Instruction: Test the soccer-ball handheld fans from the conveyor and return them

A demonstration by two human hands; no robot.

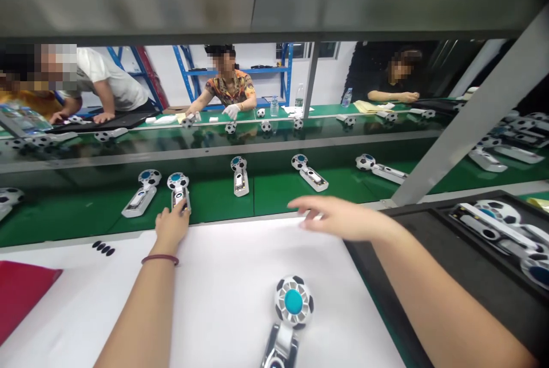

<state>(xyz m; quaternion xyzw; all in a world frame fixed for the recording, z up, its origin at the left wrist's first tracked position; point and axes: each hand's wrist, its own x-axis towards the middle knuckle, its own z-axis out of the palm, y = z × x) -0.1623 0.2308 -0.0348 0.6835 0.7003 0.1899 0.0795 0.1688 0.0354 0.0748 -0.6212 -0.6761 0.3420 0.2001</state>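
Observation:
My left hand (pixel 172 225) reaches over the near edge of the green conveyor belt, its fingers closed on the lower end of a football-patterned handheld fan (pixel 177 181). That fan has a round head with a teal centre and an open white handle. My right hand (pixel 328 216) hovers by the belt's edge, fingers stretched out and holding nothing. Between my arms, another football-patterned fan (pixel 294 301) lies on the white work sheet (pixel 223 276), its handle opened up and cut off by the lower frame edge.
More fans, such as this one (pixel 239 176), lie along the belt (pixel 270 202). Four small black ovals (pixel 103 248) and a red sheet (pixel 26 293) are at left. A black tray (pixel 386 265) holds fans at right. A slanted metal post (pixel 467 105) crosses the view; co-workers sit opposite.

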